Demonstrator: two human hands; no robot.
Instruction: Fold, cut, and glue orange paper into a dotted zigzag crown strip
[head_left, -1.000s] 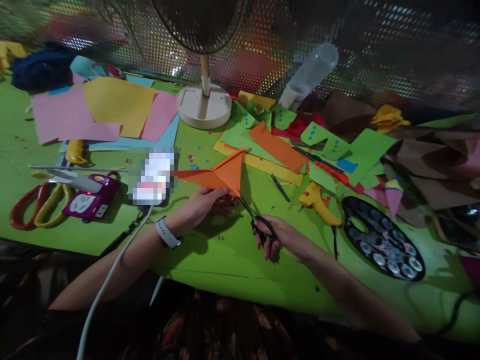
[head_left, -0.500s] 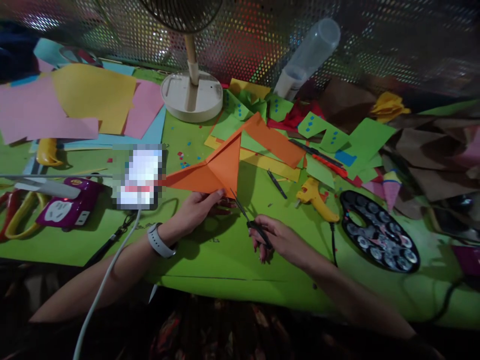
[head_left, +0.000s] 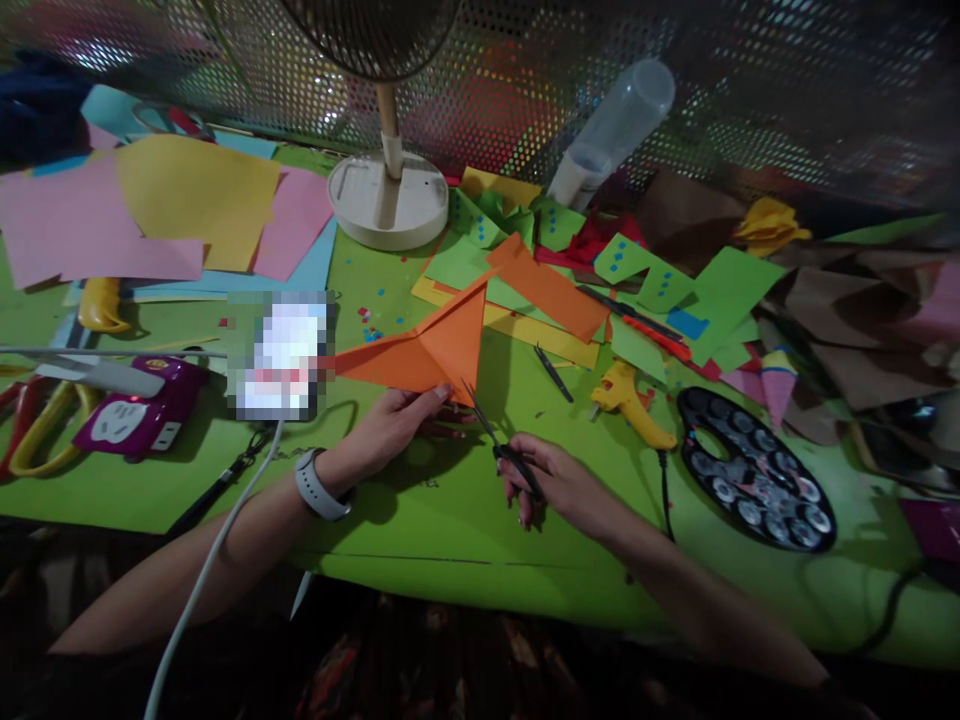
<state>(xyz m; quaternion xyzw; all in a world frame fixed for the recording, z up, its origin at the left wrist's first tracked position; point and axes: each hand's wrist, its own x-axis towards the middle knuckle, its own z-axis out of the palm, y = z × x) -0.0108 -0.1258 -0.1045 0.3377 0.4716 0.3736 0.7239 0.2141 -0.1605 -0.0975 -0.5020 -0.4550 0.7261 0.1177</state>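
Matt orange paper (head_left: pixel 454 338), plastic scissor handles (head_left: pixel 520 464), shiny perforated metal panel (head_left: pixel 501 75).

Green table (head_left: pixel 450 525) — perforated screen (head_left: pixel 510 90) behind — dim light.

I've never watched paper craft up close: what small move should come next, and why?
Probably a short, careful snip with the black scissors: the right hand holds their tips at the near corner of the orange paper, and the left hand pinches it close by, so a long cut might risk that hand.

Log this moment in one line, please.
left hand: holding orange paper | right hand: holding scissors | scissors: at paper's near corner
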